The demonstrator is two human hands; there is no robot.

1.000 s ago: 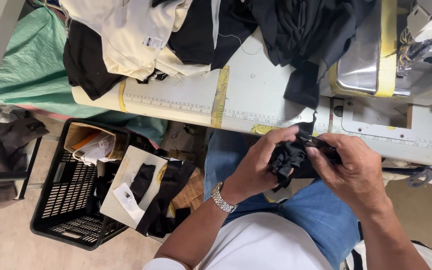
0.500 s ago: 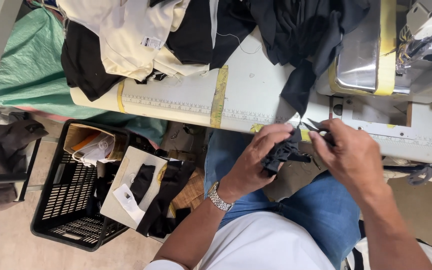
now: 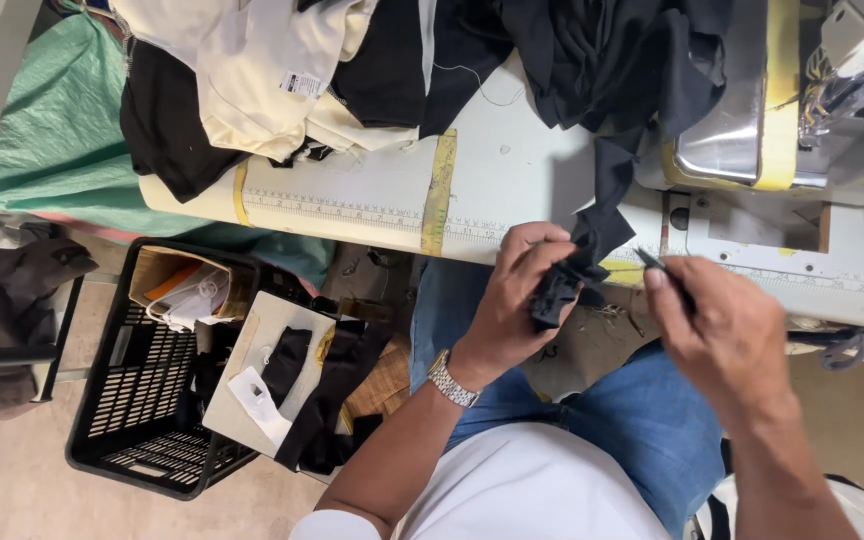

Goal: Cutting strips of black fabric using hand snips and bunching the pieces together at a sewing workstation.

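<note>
left hand [image 3: 518, 300] clenched around a bunched piece of black fabric [image 3: 557, 290], held just off the near edge of the sewing table [image 3: 352, 195], above the lap in blue jeans [image 3: 642, 420]. silver wristwatch [image 3: 450, 379] on that wrist. right hand [image 3: 727, 330] pinched on a small dark tool [image 3: 664, 270], thin and pointed, too small to tell its kind; tip apart from the bunched fabric, just to its right. from the bunch, a strip of the same black cloth running up to a larger black heap [image 3: 602, 60] on the table top.

on the table, yellow tape strips [image 3: 441, 190] across a printed ruler scale, cream and black garments [image 3: 252, 80] piled at the far left part, sewing machine [image 3: 812, 110] at the right with a shiny metal face edged in yellow. green sheet [image 3: 42, 130] hanging left of the table.

below the table edge, to the left of the knees, a black plastic crate [image 3: 132, 400] on the floor with paper and a bag inside, white board [image 3: 252, 370] leaning over its rim with dark cloth pieces draped on it. dark garment [image 3: 12, 320] further left on a low stand. nothing between the hands and the view.
</note>
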